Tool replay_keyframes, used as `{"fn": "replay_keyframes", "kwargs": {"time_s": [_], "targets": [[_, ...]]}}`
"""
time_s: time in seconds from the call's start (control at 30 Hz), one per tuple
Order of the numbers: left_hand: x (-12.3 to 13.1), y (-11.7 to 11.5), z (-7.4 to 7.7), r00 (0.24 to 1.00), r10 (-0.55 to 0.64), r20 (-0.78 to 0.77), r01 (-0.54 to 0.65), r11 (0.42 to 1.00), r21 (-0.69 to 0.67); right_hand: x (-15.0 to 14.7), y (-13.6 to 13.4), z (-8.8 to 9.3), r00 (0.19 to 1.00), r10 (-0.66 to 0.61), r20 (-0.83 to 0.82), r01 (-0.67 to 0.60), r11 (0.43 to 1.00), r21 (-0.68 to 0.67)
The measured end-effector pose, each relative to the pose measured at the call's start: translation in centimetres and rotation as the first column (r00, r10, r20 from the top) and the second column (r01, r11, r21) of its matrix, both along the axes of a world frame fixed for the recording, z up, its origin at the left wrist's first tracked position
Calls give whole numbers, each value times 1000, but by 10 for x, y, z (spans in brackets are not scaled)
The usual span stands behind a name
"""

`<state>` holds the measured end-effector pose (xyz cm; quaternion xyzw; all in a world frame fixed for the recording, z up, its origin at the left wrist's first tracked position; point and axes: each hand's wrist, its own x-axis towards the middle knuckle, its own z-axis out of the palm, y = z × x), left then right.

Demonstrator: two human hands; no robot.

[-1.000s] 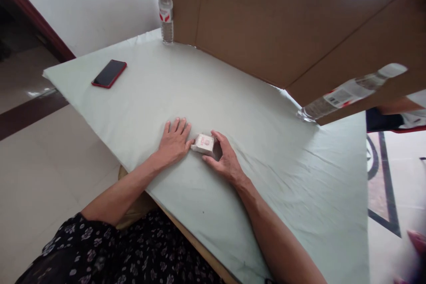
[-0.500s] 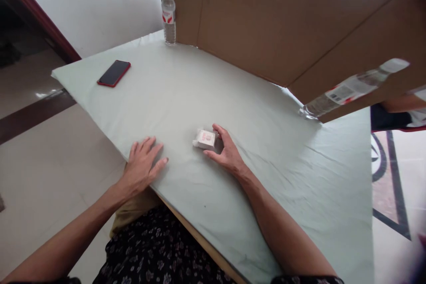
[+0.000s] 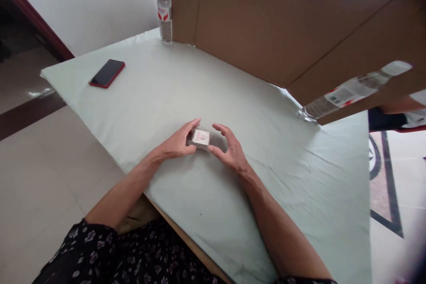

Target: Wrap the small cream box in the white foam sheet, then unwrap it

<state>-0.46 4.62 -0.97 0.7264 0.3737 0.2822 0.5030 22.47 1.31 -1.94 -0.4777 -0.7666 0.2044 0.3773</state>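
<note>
A small white box [image 3: 201, 137] with red print on top lies on the pale green tablecloth [image 3: 186, 195], between my two hands. My left hand [image 3: 179, 142] curves around its left end, thumb at the near side and fingers beyond the far side; the fingers stay apart, and whether the thumb touches is hard to tell. On the other side, my right hand [image 3: 229, 148] is open in a C shape. Its thumb tip is at the box's near right corner, while its forefinger stands clear of the box.
A phone [image 3: 107, 73] in a red case lies at the far left of the table. One water bottle [image 3: 164, 13] stands upright by a large cardboard panel [image 3: 246, 17]; another bottle [image 3: 349, 93] is at the panel's right end. Part of another person's arm [image 3: 399, 105] shows at far right.
My left hand has moved right, from the table's edge to the left end of the box. My right hand has stayed almost in place, with the box slightly farther from its palm.
</note>
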Motion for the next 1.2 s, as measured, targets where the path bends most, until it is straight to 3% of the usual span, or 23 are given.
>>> {"fn": "replay_keyframes", "kwargs": {"time_s": [0.17, 0.4, 0.6, 0.67, 0.83, 1.03, 1.1, 1.2], "targets": [[-5, -3, -9, 997, 56, -48, -50, 992, 115, 1, 0, 16, 993, -30, 117, 9, 985, 174], [2, -3, -10, 997, 73, -33, -68, 986, 151, -14, 7, 28, 915, 2, 403, -100, 970, 223], [2, -3, -11, 994, 91, -53, -82, 985, 155, -24, 9, 39, 797, -66, 600, -175, 926, 334], [2, -3, -11, 993, 100, -63, -88, 981, 171, -26, 11, 37, 791, -81, 606, -175, 920, 351], [4, -4, -14, 995, 85, -53, -70, 967, 247, -28, 20, 30, 903, -84, 420, -36, 962, 270], [6, -6, -12, 999, 52, 4, -50, 941, 335, -33, 29, 32, 984, -145, 106, 140, 989, 52], [5, -6, -10, 999, 34, 36, -43, 956, 291, -34, 32, 35, 987, -158, -32, 157, 987, -28], [4, -5, -9, 987, -10, 159, -4, 996, 89, -34, 40, 40, 963, -153, -223, 136, 987, -89]]}}
